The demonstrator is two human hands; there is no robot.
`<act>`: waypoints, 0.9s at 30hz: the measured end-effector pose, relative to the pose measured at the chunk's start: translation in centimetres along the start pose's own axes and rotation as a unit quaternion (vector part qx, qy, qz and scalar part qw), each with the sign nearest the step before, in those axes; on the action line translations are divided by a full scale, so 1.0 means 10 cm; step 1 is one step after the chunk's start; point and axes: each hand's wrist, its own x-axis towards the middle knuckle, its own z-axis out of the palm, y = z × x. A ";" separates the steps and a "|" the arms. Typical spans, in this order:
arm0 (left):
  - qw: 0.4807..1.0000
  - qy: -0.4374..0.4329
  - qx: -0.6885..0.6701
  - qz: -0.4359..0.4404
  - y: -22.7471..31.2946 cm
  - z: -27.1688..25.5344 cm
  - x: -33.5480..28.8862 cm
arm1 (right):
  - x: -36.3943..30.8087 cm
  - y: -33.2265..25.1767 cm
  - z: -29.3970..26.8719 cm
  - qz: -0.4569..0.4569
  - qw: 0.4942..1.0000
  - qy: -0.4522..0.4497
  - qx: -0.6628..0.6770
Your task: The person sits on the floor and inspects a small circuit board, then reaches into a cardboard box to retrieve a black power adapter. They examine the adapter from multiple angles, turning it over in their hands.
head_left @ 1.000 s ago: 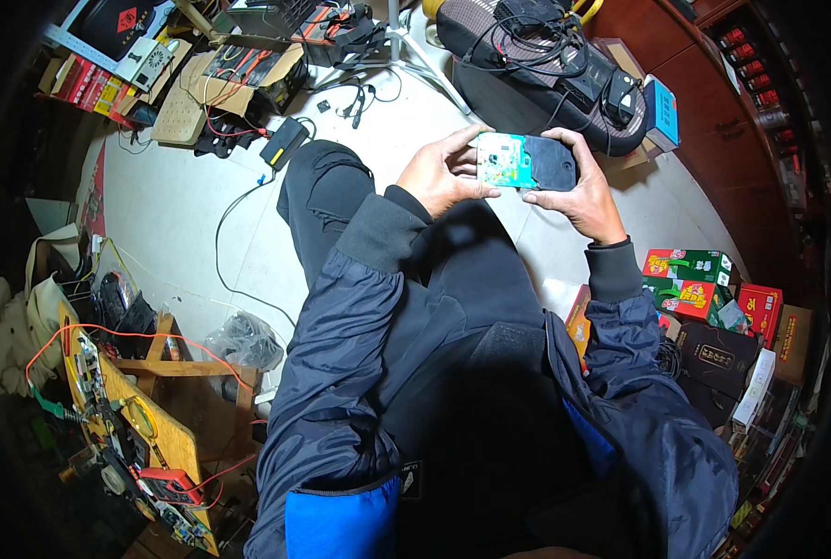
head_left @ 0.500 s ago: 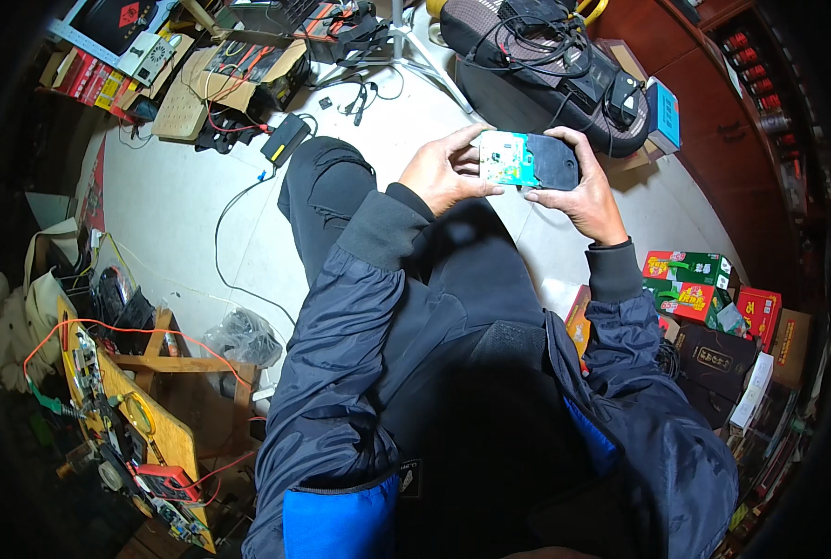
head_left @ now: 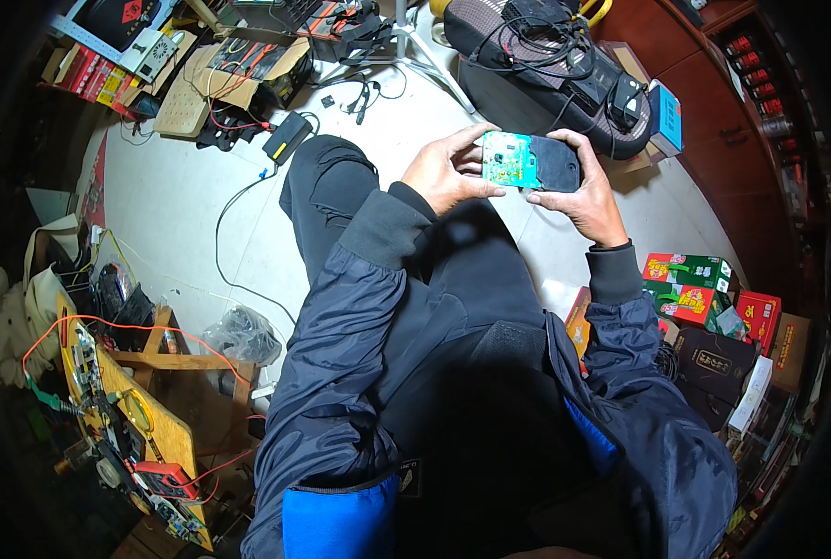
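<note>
Over a white floor (head_left: 183, 196) cluttered with cables and boxes, the left hand (head_left: 445, 172) and right hand (head_left: 578, 191) both grip a black device (head_left: 551, 164) with a green circuit board (head_left: 507, 158) above the knee.

Under you is a pale floor (head_left: 178, 200), and your bent knee (head_left: 327, 177) is the landmark. Just beyond the knee a small black power adapter (head_left: 287, 136) lies on the floor, its thin cable (head_left: 224, 238) trailing back along the knee's left side. Farther beyond, to the left, sits an open cardboard box (head_left: 234, 70) with wires in it. Beyond the knee to the right lies a dark padded case (head_left: 537, 79) heaped with cables. Nearer you, left of the knee, rests a crumpled clear plastic bag (head_left: 241, 335). Well to the right of the knee, red and green boxes (head_left: 690, 284) are stacked.
</note>
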 end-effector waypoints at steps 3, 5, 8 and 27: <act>1.000 -0.008 -0.019 -0.003 -0.01 -0.01 0.01 | 0.00 0.01 0.00 -0.001 1.000 0.001 0.004; 1.000 -0.011 -0.016 -0.005 -0.01 -0.01 0.01 | 0.00 0.01 0.00 0.005 1.000 -0.001 0.009; 1.000 -0.011 -0.010 -0.005 -0.01 -0.01 0.01 | -0.01 0.00 0.00 0.003 1.000 -0.003 0.017; 1.000 0.000 -0.011 -0.020 0.00 0.00 0.00 | -0.03 -0.04 0.01 0.008 1.000 0.004 0.001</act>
